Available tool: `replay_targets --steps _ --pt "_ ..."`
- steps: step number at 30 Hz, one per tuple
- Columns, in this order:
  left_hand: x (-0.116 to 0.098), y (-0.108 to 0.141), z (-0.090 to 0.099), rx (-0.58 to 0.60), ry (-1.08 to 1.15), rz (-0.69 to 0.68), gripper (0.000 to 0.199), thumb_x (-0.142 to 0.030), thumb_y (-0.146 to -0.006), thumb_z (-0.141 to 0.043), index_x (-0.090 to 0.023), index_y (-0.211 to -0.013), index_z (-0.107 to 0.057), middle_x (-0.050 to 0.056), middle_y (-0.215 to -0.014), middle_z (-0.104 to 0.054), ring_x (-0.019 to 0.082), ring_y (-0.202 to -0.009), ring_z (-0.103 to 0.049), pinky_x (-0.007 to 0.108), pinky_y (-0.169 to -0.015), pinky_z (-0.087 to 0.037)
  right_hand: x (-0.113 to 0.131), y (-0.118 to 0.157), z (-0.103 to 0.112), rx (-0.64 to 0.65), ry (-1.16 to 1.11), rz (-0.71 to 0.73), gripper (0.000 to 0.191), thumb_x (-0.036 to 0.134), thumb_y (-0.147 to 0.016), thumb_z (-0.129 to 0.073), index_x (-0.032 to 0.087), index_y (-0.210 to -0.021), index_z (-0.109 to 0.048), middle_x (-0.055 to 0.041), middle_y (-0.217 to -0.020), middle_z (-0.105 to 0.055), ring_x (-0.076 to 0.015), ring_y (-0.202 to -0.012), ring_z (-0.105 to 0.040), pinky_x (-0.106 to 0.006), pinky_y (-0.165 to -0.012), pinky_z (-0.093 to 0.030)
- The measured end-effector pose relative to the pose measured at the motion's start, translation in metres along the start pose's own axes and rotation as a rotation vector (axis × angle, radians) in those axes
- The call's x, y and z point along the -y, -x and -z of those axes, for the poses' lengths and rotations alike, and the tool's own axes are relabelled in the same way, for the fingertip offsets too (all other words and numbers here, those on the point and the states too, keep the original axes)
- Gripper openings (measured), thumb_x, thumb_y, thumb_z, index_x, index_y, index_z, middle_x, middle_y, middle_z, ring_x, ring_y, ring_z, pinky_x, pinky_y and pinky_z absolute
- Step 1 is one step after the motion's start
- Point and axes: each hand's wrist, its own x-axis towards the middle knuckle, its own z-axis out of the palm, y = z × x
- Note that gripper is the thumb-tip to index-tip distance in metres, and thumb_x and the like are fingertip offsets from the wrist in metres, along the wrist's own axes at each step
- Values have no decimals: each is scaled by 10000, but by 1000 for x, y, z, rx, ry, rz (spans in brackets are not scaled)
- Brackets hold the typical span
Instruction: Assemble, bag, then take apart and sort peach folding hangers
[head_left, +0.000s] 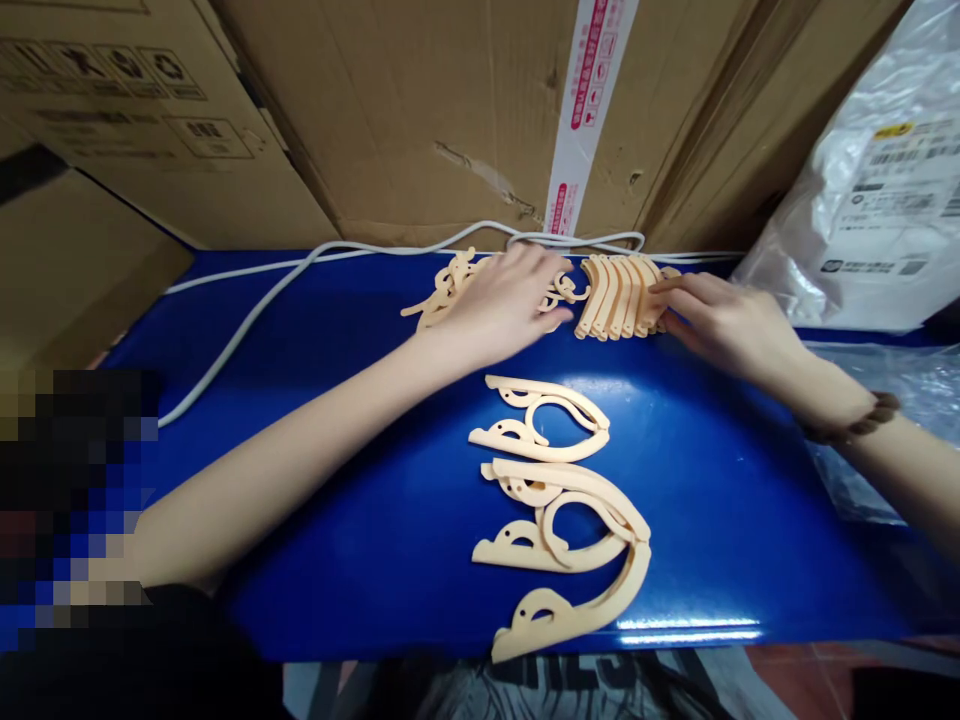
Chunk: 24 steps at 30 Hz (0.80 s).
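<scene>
My left hand (510,300) reaches over a loose pile of small beige plastic hanger pieces (450,285), with thumb and fingers apart and the fingertips partly hidden. My right hand (724,315) pinches at the right end of a row of curved beige hanger arms (615,295) standing side by side. Its fingers cover the last pieces there. Nearer to me lie beige folding clothes hangers. One hanger (592,415) lies flat with its two arms joined at the right. Below it another hanger (637,540) overlaps further arms, one spread towards the table's front edge.
The blue table (360,520) backs onto cardboard boxes (450,120). A white cable (300,258) runs along the rear and left. A plastic-wrapped package (870,220) stands at the back right, with clear plastic film (847,480) below it.
</scene>
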Motion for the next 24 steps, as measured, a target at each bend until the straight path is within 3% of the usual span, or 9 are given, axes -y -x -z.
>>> replay_targets --steps 3,5,14,20,24 --pt "-20 -9 -15 125 -35 -130 498 -301 -992 -646 -85 -1430 -548 178 -1467 -577 326 -1443 -453 491 -1255 -291 -1 7 -6 -16 21 36 269 293 -1049 -415 172 -1096 -651 -153 -1258 -706 -266 -1072 -656 -361 -683 -498" --pt "-24 -15 -22 147 -51 -164 460 -267 -1007 -618 -78 -1423 -564 181 -1465 -587 310 -1450 -452 501 -1280 -238 -3 9 -9 -40 39 21 267 304 -1050 -410 182 -1092 -644 -148 -1227 -716 -291 -1076 -654 -390 -720 -520" --pt "-19 -21 -31 93 -5 -189 426 -324 -1017 -605 -113 -1387 -616 163 -1393 -639 297 -1389 -513 489 -1252 -283 -9 7 -15 -48 -142 13 181 250 -988 -449 236 -1070 -610 -141 -1122 -695 -301 -1029 -643 -443 -841 -555" --pt "-16 -21 -32 77 21 -192 456 -355 -993 -636 -127 -1388 -623 152 -1390 -636 318 -1343 -520 469 -1183 -352 -8 4 -3 39 16 103 229 247 -1015 -386 222 -978 -611 -123 -991 -697 -265 -906 -637 -377 -649 -460" --pt "-16 -21 -30 113 42 -160 480 -336 -997 -636 -128 -1428 -601 151 -1439 -614 315 -1403 -478 467 -1216 -304 -8 0 5 41 165 141 278 272 -1044 -380 225 -877 -597 -122 -909 -695 -239 -836 -601 -367 -638 -394"
